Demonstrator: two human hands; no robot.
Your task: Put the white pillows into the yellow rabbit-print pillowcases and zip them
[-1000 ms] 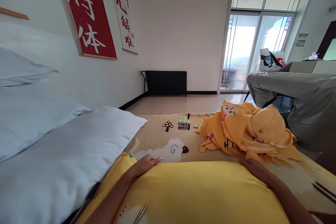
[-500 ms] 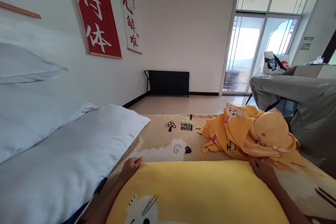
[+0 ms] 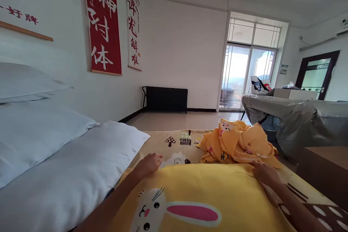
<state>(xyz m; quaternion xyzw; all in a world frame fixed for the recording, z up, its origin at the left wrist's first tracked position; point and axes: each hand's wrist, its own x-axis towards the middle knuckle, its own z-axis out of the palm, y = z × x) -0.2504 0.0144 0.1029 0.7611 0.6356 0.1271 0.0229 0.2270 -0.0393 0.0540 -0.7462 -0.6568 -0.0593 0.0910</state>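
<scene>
Yellow rabbit-print pillow (image 3: 214, 185): nearest, lying on the sheep-print blanket (image 3: 157, 143); smooth, plump, the rabbit's ear pink-centred.
Left hand (image 3: 149, 165): fingers curled close together at its far left edge; grip unclear.
Right hand (image 3: 263, 172): fingers bent at its far right corner; cannot tell whether they pinch.
Orange printed cloth (image 3: 252, 141): crumpled just beyond.

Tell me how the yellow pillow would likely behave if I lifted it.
The yellow pillow bulges smoothly, so it's probably soft and springy, though plump enough not to fold right over. It looks like stuffed cloth, so it should be light for its size. Its cover appears matte, so it likely won't be very slippery.
</scene>
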